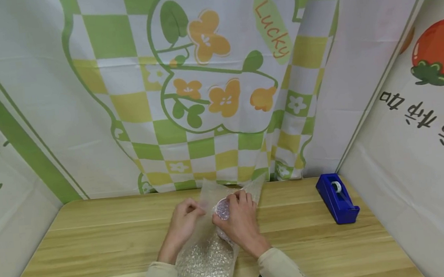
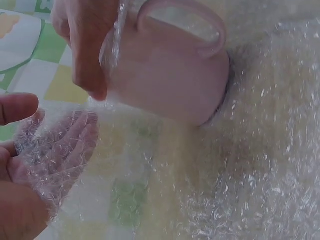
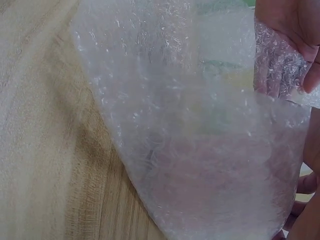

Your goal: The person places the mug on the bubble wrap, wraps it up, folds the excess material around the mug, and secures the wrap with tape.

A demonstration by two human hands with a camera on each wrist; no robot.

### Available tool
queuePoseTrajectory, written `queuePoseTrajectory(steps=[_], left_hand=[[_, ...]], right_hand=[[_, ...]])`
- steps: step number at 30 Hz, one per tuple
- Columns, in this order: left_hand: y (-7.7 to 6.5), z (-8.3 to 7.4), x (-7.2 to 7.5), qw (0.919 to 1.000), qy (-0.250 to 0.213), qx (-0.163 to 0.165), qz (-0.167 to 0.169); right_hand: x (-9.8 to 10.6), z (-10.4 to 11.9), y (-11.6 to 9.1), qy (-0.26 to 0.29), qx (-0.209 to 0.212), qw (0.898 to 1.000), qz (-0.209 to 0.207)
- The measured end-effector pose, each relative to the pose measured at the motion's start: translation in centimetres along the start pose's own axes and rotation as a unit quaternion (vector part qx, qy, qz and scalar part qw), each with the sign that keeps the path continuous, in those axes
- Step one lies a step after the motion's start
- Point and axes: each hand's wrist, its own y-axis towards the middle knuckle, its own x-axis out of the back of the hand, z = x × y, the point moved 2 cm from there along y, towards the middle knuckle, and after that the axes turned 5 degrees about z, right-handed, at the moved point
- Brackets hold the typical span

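Observation:
A pink mug (image 2: 170,75) lies on its side in a sheet of clear bubble wrap (image 1: 206,265), its handle showing in the left wrist view. My right hand (image 1: 241,219) grips the mug near its rim, with a fold of wrap around that end. To the left, my left hand (image 1: 183,220) holds the wrap's edge between thumb and fingers; those fingers show through the plastic in the left wrist view. The right wrist view has the wrap over the mug, which appears only as a blurred pink shape.
A blue tape dispenser (image 1: 337,198) with a roll of tape stands at the right of the wooden table (image 1: 96,248). A green and white checkered curtain (image 1: 207,149) hangs along the table's back edge, and printed cloth walls flank both sides.

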Motion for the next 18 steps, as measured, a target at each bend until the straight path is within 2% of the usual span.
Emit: queuePoseTrajectory(steps=[8, 11, 18], left_hand=[[-0.5, -0.7, -0.5, 0.999, -0.027, 0.004, 0.035], [-0.6, -0.9, -0.6, 0.9985, -0.025, 0.005, 0.048], [-0.5, -1.4, -0.9, 0.9961, 0.013, -0.007, 0.087]], right_hand=[[0.1, -0.2, 0.0, 0.004, 0.017, 1.0, 0.004], [0.3, -0.3, 0.0, 0.025, 0.028, 0.999, 0.013], [0.8, -0.8, 0.1, 0.087, 0.039, 0.994, 0.059]])
